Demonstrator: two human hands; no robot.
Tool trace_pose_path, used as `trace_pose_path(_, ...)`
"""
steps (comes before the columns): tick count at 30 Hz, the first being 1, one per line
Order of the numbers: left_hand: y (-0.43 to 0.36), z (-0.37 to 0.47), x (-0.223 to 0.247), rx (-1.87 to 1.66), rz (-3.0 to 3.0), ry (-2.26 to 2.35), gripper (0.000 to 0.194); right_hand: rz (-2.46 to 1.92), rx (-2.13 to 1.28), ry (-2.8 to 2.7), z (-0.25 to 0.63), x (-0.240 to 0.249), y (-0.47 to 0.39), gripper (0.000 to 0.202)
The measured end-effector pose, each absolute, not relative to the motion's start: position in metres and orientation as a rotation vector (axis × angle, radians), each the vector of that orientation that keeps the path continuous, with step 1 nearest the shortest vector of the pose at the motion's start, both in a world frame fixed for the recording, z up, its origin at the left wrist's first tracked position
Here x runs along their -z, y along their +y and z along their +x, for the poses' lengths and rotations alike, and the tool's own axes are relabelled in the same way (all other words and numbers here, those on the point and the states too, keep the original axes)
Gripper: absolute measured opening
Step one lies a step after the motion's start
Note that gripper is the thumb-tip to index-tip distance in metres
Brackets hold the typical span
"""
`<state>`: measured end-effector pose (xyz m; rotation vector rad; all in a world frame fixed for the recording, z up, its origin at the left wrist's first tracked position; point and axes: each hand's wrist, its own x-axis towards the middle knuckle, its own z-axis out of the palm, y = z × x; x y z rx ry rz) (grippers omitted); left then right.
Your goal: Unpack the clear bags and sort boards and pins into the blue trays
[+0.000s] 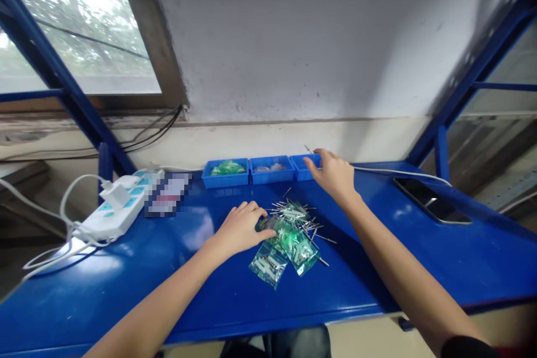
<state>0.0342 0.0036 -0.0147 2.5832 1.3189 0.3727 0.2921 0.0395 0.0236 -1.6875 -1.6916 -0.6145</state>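
Pinching a thin metal pin [309, 149] aimed at ten o'clock, the right hand [335, 173] hangs nearest the rightmost blue bin [301, 173] at its nine, the left hand [242, 225], digits parted, having bagged parts [298, 246] at three.

Black phone [434, 201], white power strip [133, 201]

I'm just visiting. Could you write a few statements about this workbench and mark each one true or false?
1. Three blue trays stand in a row at the back of the table. True.
2. The left hand rests on the power strip. False: it is at the small clear bags.
3. The right hand is at the right tray. True.
4. The dark phone lies between the hands. False: it lies on the table's right side.
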Motion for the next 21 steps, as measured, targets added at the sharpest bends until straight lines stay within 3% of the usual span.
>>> trace_pose_path(4, 0.007, 0.034, 0.017, -0.33, 2.504, 1.409, 0.037, -1.987, 0.371, -1.793, 0.299, -0.01, 0.037, 0.053)
trace_pose_path(7, 0.013, 0.032, 0.014, -0.285, 2.393, 1.502, 0.04, -1.81, 0.229, -1.94, 0.282, 0.0, 0.023, 0.045)
trace_pose_path(10, 0.018, 0.028, 0.013, -0.343, 2.27, 1.52, 0.03, -1.531, 0.085, -2.133, 0.257, 0.005, 0.014, 0.039)
trace_pose_path(16, 0.02, 0.031, 0.012, -0.658, 2.237, 1.515, 0.004, -1.234, -0.112, -2.26, 0.236, 0.011, 0.004, 0.036)
trace_pose_path(21, 0.003, 0.041, 0.006, -1.176, 2.347, 1.112, 0.009, -1.113, -0.57, -2.026, 0.229, 0.005, -0.005, 0.036)
